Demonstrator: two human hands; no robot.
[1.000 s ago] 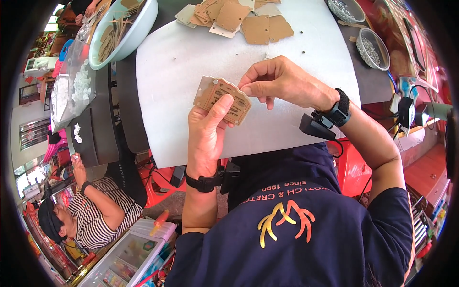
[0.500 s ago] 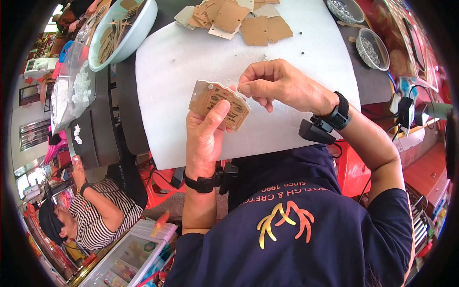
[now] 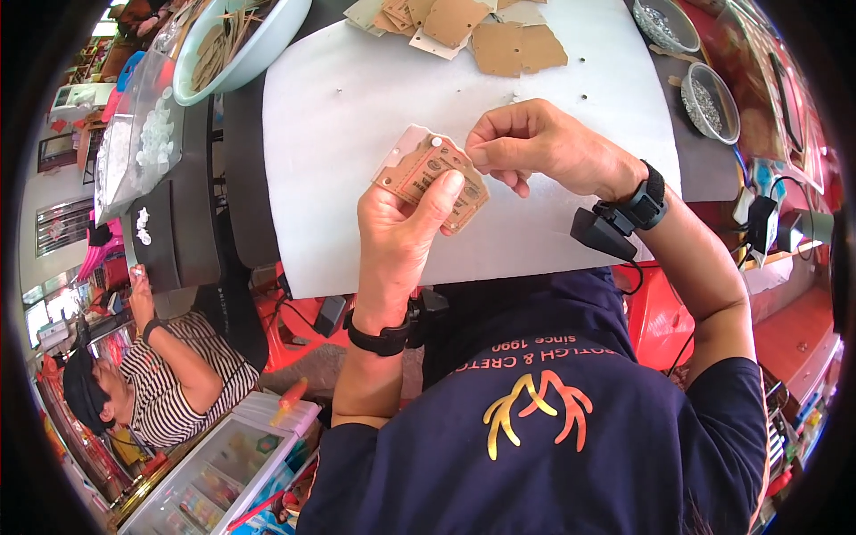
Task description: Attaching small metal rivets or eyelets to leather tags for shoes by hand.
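My left hand (image 3: 399, 227) is closed round a stack of brown and pale printed cardboard tags (image 3: 415, 171), its thumb lying across the front face. The tags have wavy edges and punched holes, and a small white round stud (image 3: 436, 141) sits at their upper edge. Close beside the tags' right edge is my right hand (image 3: 557, 147), with thumb and forefinger pinched together. Whatever lies between those fingertips is hidden or too small to name. A pile of similar brown and pale tags (image 3: 519, 48) rests on the white sheet (image 3: 348, 134) at the far side.
Two clear bowls of small metallic parts (image 3: 703, 105) stand at the far right. At the far left are a pale blue basin (image 3: 254, 55) of brown strips and a clear bin (image 3: 134, 165) of white pieces. A person in a striped shirt (image 3: 183, 374) sits at left.
The tag stack has tilted, and my right fingertips stay pinched by its right edge. The whole view has shifted slightly, with the tabletop things now further right and higher.
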